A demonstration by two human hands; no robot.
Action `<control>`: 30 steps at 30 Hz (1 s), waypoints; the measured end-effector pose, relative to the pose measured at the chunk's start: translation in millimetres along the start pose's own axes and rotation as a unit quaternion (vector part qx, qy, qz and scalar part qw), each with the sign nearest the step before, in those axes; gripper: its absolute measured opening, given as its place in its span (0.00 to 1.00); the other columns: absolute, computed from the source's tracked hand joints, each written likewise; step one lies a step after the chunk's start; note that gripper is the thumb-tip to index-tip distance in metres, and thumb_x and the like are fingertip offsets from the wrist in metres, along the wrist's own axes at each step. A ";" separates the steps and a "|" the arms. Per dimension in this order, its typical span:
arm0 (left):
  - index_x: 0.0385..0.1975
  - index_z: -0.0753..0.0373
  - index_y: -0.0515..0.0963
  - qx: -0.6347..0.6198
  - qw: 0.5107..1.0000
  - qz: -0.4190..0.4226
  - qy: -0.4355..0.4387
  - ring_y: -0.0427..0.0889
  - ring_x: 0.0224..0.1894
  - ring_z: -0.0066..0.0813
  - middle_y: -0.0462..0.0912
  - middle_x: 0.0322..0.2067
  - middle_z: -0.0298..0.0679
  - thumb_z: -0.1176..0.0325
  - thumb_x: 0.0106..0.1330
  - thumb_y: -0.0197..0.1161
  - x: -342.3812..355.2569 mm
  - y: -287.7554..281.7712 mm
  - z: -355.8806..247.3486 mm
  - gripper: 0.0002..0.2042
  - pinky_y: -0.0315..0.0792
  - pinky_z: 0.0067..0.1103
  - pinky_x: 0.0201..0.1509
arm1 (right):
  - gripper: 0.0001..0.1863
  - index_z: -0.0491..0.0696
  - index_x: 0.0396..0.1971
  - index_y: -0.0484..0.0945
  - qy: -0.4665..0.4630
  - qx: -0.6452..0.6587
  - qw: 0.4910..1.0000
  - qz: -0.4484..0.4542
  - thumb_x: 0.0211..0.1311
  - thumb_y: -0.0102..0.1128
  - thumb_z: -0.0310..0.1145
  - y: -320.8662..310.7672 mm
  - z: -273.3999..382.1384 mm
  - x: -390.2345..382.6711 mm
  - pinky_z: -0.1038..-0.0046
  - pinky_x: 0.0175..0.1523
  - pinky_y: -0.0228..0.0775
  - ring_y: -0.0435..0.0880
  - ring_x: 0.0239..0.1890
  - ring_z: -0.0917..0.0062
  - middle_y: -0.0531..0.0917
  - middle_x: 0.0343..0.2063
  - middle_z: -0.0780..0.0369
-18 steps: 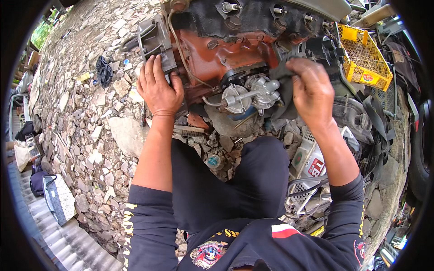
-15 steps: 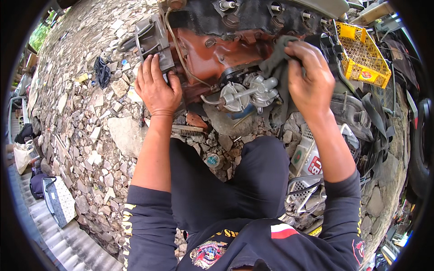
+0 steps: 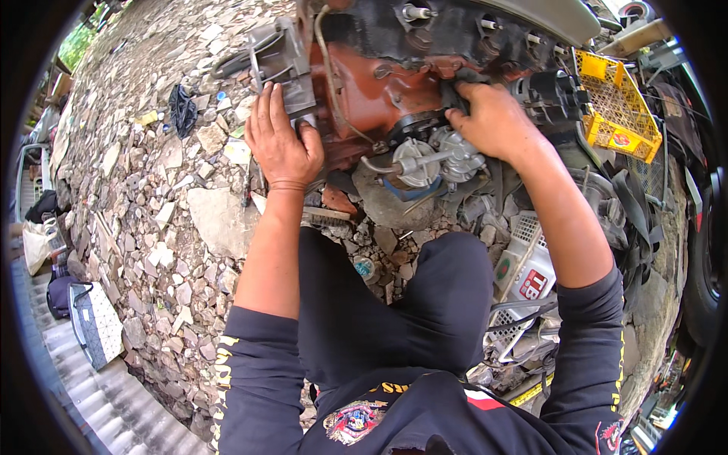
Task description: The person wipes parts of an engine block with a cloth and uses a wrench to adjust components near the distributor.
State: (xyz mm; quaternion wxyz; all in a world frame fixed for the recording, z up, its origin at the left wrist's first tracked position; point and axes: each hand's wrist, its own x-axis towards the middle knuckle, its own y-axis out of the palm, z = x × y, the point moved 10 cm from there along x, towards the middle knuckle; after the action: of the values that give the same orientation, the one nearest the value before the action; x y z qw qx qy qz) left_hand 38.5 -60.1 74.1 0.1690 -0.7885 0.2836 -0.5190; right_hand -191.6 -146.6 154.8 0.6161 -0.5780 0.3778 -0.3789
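Observation:
An engine with a red-painted side [image 3: 371, 91], a black upper part [image 3: 360, 30] and white spark plugs lies in front of me. My left hand [image 3: 282, 140] rests with outstretched fingers on a grey metal housing [image 3: 283, 57] at the engine's left end. My right hand [image 3: 493, 121] grips a dark grey cloth [image 3: 453, 93] against the red side, its fingertips partly hidden in the folds. Just below it are silver round fittings with a short pipe [image 3: 421, 163]. A thin metal line [image 3: 330, 76] runs down the red side beside my left hand.
A yellow crate [image 3: 618, 106] stands right of the engine. A white crate [image 3: 519, 280], black straps [image 3: 633, 212] and metal parts crowd my right side. Broken stones [image 3: 167, 227] cover the ground. Bags [image 3: 87, 318] and corrugated sheeting [image 3: 98, 394] lie at left, beyond my bent knees.
My right hand has moved the cloth leftward onto the red side, just above the silver fittings. My left hand stays on the housing; the whole view has shifted slightly.

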 end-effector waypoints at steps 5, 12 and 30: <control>0.61 0.69 0.58 -0.138 0.990 -0.030 -0.028 0.58 0.64 0.48 0.60 0.61 0.52 0.66 0.52 0.49 0.4 -7.9 14.4 0.33 0.47 0.38 0.67 | 0.15 0.46 0.40 0.81 0.040 0.009 0.999 -0.014 0.54 0.57 0.35 1.6 -5.1 8.6 0.62 0.50 0.71 0.80 0.43 0.58 0.82 0.36 0.51; 0.63 0.70 0.52 -0.333 0.926 -0.059 -0.166 0.54 0.66 0.41 0.57 0.62 0.51 0.70 0.58 0.41 -11.4 1.6 49.9 0.30 0.45 0.31 0.69 | 0.11 0.43 0.35 0.82 -0.081 0.093 0.986 -0.108 0.54 0.55 0.31 -6.3 64.9 -2.4 0.64 0.47 0.71 0.81 0.39 0.57 0.81 0.32 0.50; 0.55 0.69 0.66 -0.181 0.927 -0.080 -0.319 0.69 0.55 0.53 0.72 0.52 0.55 0.55 0.71 0.38 -16.8 16.4 87.0 0.24 0.61 0.35 0.59 | 0.23 0.41 0.54 0.67 -0.096 0.044 0.994 0.020 0.57 0.42 0.32 19.4 80.4 -14.5 0.57 0.55 0.64 0.72 0.52 0.54 0.74 0.47 0.44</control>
State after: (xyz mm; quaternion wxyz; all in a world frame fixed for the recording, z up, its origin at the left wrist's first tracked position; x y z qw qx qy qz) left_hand 108.6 -64.9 17.6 0.0630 -0.9496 0.2399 -0.1916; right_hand -124.6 -98.4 139.6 0.6815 -0.5764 0.3119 -0.3256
